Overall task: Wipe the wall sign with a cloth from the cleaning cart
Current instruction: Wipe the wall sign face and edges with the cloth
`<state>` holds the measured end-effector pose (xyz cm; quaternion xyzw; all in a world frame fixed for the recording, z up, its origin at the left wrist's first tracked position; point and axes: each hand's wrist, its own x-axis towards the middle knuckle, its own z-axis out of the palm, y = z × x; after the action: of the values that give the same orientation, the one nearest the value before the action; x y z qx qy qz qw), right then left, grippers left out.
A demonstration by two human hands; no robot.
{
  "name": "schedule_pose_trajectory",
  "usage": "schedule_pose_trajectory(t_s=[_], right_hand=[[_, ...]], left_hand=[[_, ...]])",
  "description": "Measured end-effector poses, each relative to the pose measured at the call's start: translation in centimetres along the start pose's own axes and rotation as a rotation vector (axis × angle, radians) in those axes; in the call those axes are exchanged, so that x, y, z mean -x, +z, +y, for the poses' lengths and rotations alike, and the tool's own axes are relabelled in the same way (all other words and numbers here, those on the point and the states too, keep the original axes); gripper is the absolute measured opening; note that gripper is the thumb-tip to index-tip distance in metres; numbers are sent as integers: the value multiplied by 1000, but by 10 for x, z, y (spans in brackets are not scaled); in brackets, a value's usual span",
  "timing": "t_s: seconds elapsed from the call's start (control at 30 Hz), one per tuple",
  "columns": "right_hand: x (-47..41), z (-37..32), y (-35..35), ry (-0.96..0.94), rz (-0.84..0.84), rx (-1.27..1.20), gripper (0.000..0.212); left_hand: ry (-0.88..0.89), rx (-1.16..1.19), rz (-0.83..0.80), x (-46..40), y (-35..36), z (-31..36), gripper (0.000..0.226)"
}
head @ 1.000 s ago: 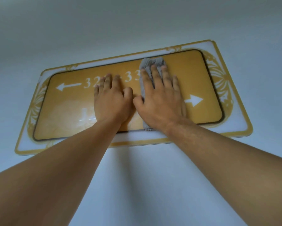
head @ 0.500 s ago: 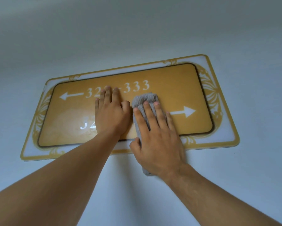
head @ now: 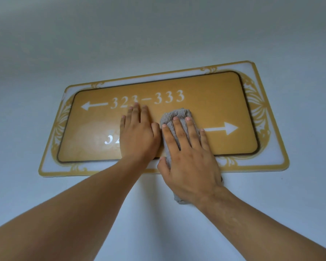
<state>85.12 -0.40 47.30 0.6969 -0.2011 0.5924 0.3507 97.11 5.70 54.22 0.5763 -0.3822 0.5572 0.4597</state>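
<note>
Gold wall sign [head: 205,91] reading 323–333 on pale wall [head: 158,34], right hand [head: 188,157] flat, pressing grey cloth [head: 177,114] to its lower middle, left hand [head: 137,136] released, spread beside it, lower numerals seemingly hidden

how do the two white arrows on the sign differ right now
The left arrow sits in the top row beside the numbers 323-333 and points left; the right arrow sits lower, in the second row, and points right. The left arrow shows whole, while the right arrow's tail runs up against the right hand pressing the grey cloth. Both are white on the sign.
</note>
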Motion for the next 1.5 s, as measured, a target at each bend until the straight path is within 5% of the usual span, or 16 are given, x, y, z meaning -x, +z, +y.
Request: schedule_pose_trajectory(t_s=[0.57,1.13,1.33,1.5], right_hand=[[-34,3,4,-88,-14,-17,76],[-156,-13,16,16,49,-75,76],[-193,-15,17,56,50,-40,77],[-213,-19,19,84,65,-26,76]], left_hand=[[130,-92,32,-12,-13,-14,40],[137,106,90,-41,-9,-63,59],[266,-104,130,-63,-15,-70,21],[236,-5,201,-69,-8,-77,29]])
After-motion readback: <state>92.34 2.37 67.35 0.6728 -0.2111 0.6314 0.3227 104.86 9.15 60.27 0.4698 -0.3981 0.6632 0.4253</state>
